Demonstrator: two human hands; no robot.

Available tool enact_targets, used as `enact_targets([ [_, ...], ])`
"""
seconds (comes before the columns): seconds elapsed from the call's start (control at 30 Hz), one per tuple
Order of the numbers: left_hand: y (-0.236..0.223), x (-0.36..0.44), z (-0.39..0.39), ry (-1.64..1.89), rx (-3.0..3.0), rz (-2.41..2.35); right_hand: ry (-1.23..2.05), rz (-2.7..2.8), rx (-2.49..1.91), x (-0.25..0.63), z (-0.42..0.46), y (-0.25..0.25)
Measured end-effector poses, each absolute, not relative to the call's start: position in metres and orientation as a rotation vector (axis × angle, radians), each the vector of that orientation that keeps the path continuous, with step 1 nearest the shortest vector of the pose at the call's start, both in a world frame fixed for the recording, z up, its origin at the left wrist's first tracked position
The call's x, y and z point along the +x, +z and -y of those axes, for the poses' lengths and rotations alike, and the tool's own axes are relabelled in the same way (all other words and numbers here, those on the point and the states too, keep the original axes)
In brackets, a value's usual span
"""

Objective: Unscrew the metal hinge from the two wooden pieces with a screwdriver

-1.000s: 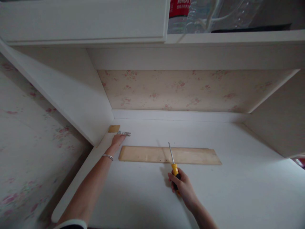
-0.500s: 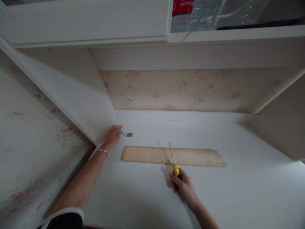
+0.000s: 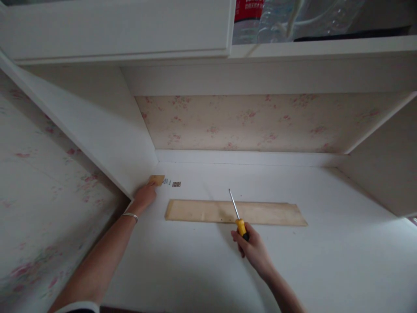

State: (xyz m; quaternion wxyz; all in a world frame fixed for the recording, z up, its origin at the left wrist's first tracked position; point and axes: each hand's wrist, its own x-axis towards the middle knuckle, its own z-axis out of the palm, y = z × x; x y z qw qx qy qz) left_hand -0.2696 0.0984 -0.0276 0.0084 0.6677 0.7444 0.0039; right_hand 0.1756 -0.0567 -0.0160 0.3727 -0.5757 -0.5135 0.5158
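My right hand (image 3: 252, 248) is closed around the yellow-and-black handle of a screwdriver (image 3: 237, 214), whose metal shaft points up and away over a long flat wooden strip (image 3: 270, 213) lying on the white desk (image 3: 293, 261). My left hand (image 3: 144, 195), with a silver bracelet on the wrist, rests at the desk's left edge, its fingers on a small wooden block (image 3: 157, 179) in the corner. Whether the fingers grip the block is unclear. Small metal hinges (image 3: 176, 184) lie just right of the block.
A white side panel (image 3: 97, 134) rises on the left and another on the right. Floral wallpaper (image 3: 247, 124) backs the recess. A shelf (image 3: 319, 48) overhead carries clear plastic bottles (image 3: 293, 19), one with a red label.
My left hand let go of the metal hinges, left them on the desk and drew back left to the small wooden block. My right hand lifted the screwdriver slightly forward.
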Motion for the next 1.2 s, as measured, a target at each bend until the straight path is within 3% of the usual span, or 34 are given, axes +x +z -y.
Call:
enact_targets([
  [0.3,-0.024,-0.268,-0.069,0.094,2.088,-2.263,1.435,1.251,-1.492,0.176,0.072,-0.024],
  [0.43,-0.003,-0.239,-0.056,0.296,2.204,-2.232,1.439,1.187,-1.462,0.185,0.075,-0.01],
  [0.53,0.019,-0.188,-0.036,0.37,2.44,-1.852,1.377,1.097,-1.501,0.196,0.071,-0.001],
  [0.7,0.029,-0.104,-0.015,0.166,2.668,-1.222,1.289,0.93,-1.55,0.209,0.072,-0.005],
  [0.93,0.02,-0.073,-0.051,0.008,2.642,-1.107,1.274,0.785,-1.561,0.222,0.095,-0.017],
  [1.2,0.058,-0.071,-0.1,0.003,2.526,-1.116,1.21,0.817,-1.533,0.22,0.093,-0.025],
])
